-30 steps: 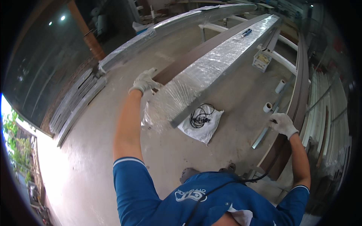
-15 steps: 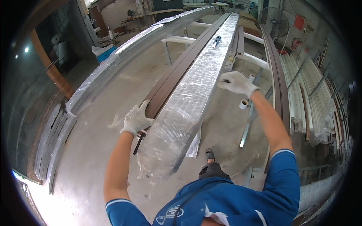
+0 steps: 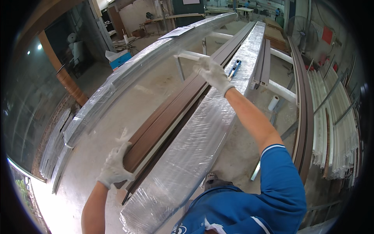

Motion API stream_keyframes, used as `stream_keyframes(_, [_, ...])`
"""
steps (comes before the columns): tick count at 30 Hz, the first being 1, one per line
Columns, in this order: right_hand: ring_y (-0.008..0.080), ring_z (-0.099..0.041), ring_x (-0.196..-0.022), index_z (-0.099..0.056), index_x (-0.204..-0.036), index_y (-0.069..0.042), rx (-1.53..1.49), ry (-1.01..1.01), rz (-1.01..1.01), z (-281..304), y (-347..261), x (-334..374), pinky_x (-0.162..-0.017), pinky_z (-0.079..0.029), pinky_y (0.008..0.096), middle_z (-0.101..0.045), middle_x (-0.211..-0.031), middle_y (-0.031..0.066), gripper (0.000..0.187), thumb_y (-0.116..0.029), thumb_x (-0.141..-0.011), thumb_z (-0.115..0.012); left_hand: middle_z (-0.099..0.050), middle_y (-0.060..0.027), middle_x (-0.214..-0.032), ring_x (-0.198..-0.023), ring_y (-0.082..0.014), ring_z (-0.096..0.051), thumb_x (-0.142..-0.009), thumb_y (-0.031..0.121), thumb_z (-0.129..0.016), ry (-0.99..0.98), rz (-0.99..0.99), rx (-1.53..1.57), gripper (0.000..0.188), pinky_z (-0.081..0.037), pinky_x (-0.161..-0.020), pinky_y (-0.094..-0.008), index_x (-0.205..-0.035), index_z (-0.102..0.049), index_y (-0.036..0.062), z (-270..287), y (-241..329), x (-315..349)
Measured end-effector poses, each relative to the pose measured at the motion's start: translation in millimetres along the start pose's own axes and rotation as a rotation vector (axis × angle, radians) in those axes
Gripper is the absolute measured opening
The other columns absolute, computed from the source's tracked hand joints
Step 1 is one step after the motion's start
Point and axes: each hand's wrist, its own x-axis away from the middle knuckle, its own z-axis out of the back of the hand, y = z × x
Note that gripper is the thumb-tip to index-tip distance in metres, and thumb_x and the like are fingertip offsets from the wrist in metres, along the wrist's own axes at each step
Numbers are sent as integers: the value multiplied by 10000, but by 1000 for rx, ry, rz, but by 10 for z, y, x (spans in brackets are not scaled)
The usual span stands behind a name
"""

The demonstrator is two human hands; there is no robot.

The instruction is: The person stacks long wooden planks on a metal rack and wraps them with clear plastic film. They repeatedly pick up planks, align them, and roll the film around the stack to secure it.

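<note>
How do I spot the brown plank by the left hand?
Find the shiny wrapped bundle running up the middle. Left of it lies the brown plank, the gloved left hand at its near end. Its bare surface sets it apart from that bundle; the hand, from the brown planks at right.

My hands [image 3: 116,165] wear matt cloth gloves [image 3: 213,76]. Glossy, wrinkled clear plastic [image 3: 210,117] covers my wrapped bundle [image 3: 177,163]; the brown board [image 3: 167,115] looks smooth and matt.
</note>
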Motion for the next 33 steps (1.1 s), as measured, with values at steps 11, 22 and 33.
stream_keyframes(11, [335,-591,-1234,-515,-1396,-5,-956,403,-770,12,1164,-772,-1104,-434,432,-612,-1338,178,639,-381,-927,-733,-539,-249,-1367,-1307,-441,-511,-444,262,-840,-126,24,-114,1180,-434,-1119,-470,-1531,-394,149,1133,626,51])
stream_keyframes(22, [290,-636,-1119,-613,-1199,-32,-1406,188,-670,509,984,-913,-1018,-520,512,-653,-1175,124,323,-263,-981,-675,-629,-237,-1317,-1175,-318,-623,-834,750,-657,-157,104,386,946,-462,-1029,-400,-1416,-555,11,934,1555,-1560])
stream_keyframes(33, [252,-680,-1032,-606,-1264,-68,-1353,342,-474,1629,1935,-1665,-862,-591,453,-688,-1158,103,407,-370,-995,-658,-714,-189,-1090,-1054,-265,-669,-970,486,-668,-65,64,208,626,-499,-948,-384,-1289,-601,-48,1255,2654,-1406])
